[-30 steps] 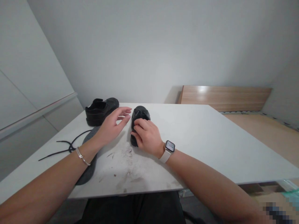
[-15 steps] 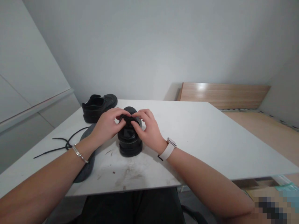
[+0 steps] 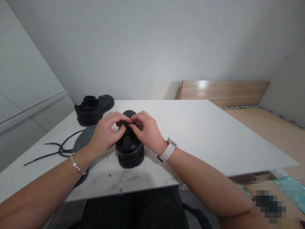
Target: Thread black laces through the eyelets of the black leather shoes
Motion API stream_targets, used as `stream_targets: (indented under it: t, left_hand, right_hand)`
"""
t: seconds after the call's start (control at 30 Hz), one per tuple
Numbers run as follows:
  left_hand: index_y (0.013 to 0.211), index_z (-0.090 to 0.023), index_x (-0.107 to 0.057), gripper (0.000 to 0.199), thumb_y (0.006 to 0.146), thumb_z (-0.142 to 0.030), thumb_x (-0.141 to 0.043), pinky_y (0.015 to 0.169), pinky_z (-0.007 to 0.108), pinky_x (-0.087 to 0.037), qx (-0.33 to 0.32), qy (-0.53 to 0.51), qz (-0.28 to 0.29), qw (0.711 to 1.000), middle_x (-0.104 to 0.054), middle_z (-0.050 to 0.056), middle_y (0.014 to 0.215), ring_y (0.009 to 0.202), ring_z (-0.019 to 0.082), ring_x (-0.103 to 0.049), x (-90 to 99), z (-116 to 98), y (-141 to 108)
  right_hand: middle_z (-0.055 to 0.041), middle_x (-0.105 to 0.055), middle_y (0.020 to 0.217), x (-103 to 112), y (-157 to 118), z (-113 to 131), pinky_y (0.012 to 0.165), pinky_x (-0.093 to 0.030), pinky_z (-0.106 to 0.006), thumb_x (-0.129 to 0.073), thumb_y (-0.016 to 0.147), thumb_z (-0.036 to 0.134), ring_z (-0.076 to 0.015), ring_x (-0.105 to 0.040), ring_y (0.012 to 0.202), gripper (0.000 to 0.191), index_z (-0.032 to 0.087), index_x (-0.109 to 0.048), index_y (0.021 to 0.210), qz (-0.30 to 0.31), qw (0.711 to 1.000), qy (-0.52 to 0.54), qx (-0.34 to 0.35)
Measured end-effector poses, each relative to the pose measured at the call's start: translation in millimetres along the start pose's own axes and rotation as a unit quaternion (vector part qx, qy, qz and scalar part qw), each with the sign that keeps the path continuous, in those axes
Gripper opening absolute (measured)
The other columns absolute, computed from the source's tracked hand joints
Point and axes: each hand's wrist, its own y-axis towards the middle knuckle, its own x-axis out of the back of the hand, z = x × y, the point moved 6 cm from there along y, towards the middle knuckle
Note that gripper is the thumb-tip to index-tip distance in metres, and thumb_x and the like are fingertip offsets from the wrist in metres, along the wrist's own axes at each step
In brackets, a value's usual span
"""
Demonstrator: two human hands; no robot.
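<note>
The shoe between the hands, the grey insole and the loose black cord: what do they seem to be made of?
The shoe: probably leather or a synthetic look-alike; its black heel is smooth with a faint gloss.
The grey insole: perhaps felt or fabric-faced; it looks matte and slightly speckled.
The black cord: likely textile lacing; it is thin, dull and loosely curved.

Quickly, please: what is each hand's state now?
Left hand: partly closed at the nearer black shoe; grip cannot be told.
Right hand: partly closed there too; grip cannot be told.

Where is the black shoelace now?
In the head view, the shoelace lies on the white table's left side, at the left edge of the grey insole.
</note>
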Motion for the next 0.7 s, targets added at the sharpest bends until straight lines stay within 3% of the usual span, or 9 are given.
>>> stream_targets:
  t: [0.3,0.47,0.57,0.7]
  left_hand:
    - [0.091,-0.019,-0.062,0.009,0.085,-0.023,-0.057,0.072,0.031,-0.044,0.003,0.040,0.053,0.998,-0.059,0.002,0.087,0.077,0.017,-0.053,-1.0,1.3,6.6]
    - [0.085,-0.020,-0.060,0.014,0.088,-0.033,-0.055,0.066,0.031,-0.043,0.024,0.057,0.022,0.998,-0.056,0.001,0.077,0.070,0.018,-0.053,3.0,9.8,7.1]
    - [0.085,-0.020,-0.059,0.016,0.089,-0.036,-0.055,0.066,0.032,-0.043,0.045,0.066,-0.013,0.997,-0.056,0.001,0.077,0.068,0.018,-0.053,6.2,19.4,6.3]
    - [0.093,-0.021,-0.061,0.019,0.093,-0.038,-0.054,0.072,0.032,-0.046,0.073,0.048,-0.028,0.996,-0.062,0.002,0.086,0.075,0.018,-0.058,6.8,27.4,4.5]
  right_hand:
    - [-0.0059,-0.056,0.105,-3.3,4.2,11.1,0.082,-0.050,-0.033,-0.060,0.084,0.010,-0.0199,-0.054,0.096,0.021,0.019,-0.052,0.101,0.052,0.993,-0.108,0.012]
    - [-0.0091,-0.058,0.108,-19.0,19.5,19.8,0.070,-0.049,-0.033,-0.052,0.091,0.012,-0.0228,-0.055,0.094,0.016,0.018,-0.051,0.106,0.132,0.954,-0.250,0.099]
    - [-0.0095,-0.060,0.109,-25.2,26.8,18.8,0.070,-0.048,-0.033,-0.045,0.096,0.012,-0.0226,-0.056,0.095,0.015,0.017,-0.052,0.108,0.126,0.949,-0.259,0.125]
    - [-0.0097,-0.060,0.108,-25.6,25.7,8.7,0.081,-0.049,-0.033,-0.050,0.098,0.021,-0.0217,-0.056,0.099,0.010,0.016,-0.054,0.106,0.087,0.971,-0.200,0.097]
